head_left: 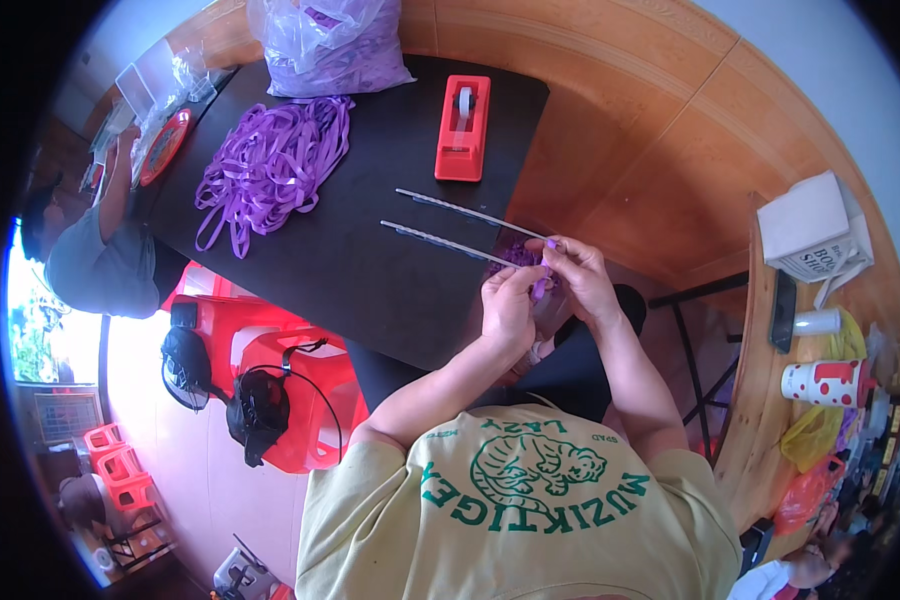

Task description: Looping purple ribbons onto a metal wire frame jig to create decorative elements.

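Beyond the table's near right corner, my left hand (pixel 510 308) and my right hand (pixel 584 284) work close together, fingers closed in a pinch. Between them shows a small piece of purple ribbon (pixel 541 287). Two thin, twisted metal rods (pixel 438 240) lie side by side with a gap, reaching from the black table (pixel 360 270) toward my fingers. One rod's end comes to my left fingers, the other's to my right fingertips; how they are fixed is hidden. Behind my hands sits a heap of small purple pieces (pixel 518 254), partly covered.
A loose pile of purple ribbon (pixel 270 165) lies on the table, with a clear plastic bag (pixel 332 50) of more ribbon behind it. A red tape dispenser (pixel 462 130) stands at the back right. Another person (pixel 110 255) is at the far left, near red stools (pixel 300 380).
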{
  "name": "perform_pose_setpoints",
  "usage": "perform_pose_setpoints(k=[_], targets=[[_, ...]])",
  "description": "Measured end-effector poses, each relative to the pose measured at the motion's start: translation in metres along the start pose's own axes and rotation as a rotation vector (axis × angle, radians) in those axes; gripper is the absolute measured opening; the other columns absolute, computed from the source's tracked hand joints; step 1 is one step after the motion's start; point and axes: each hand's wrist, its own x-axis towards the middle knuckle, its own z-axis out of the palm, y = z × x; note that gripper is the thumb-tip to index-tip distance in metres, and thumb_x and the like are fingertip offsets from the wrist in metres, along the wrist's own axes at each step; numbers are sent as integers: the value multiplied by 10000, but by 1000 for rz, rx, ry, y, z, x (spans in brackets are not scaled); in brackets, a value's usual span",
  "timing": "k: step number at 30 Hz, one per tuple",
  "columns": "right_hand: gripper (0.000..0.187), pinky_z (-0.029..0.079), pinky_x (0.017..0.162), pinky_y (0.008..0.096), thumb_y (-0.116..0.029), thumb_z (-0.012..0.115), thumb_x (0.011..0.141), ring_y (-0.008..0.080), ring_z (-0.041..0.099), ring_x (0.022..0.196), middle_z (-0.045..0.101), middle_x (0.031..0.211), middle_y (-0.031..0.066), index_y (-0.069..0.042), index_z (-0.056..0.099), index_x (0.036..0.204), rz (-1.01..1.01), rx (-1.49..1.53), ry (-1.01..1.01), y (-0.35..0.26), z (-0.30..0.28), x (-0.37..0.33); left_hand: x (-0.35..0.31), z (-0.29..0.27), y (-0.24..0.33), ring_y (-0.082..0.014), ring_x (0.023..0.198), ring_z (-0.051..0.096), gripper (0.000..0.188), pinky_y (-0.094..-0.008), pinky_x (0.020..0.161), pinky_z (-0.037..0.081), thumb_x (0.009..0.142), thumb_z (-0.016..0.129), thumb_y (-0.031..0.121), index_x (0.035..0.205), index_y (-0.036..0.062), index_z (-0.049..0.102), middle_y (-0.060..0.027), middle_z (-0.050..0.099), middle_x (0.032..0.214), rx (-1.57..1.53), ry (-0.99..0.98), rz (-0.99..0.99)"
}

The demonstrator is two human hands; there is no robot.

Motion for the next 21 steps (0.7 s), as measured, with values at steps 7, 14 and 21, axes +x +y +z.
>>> perform_pose_setpoints(k=[7, 14, 21], targets=[[199, 501, 804, 307, -166, 584, 918, 179, 623, 907, 617, 1130, 138, -1, 633, 1018, -10, 455, -155, 19, -11, 3, -2, 1, -1, -134, 673, 583, 64, -249, 674, 443, 814, 596, 7, 786, -9, 652, -84, 658, 779, 9, -39, -2], [306, 495, 678, 264, -97, 579, 902, 143, 601, 755, 613, 885, 83, -13, 492, 1183, 30, 283, 68, -8, 11, -1, -8, -3, 0, -104, 641, 567, 108, -228, 637, 428, 838, 583, 62, 768, 20, 654, -60, 651, 738, 65, -39, 9], [401, 442, 559, 205, 107, 624, 782, 96, 539, 616, 571, 748, 32, -20, 474, 1131, -47, 176, 257, -12, 21, 1, -23, -12, -4, -115, 636, 567, 211, -249, 625, 443, 857, 582, 141, 676, 35, 608, -75, 650, 741, 114, -50, -129]])
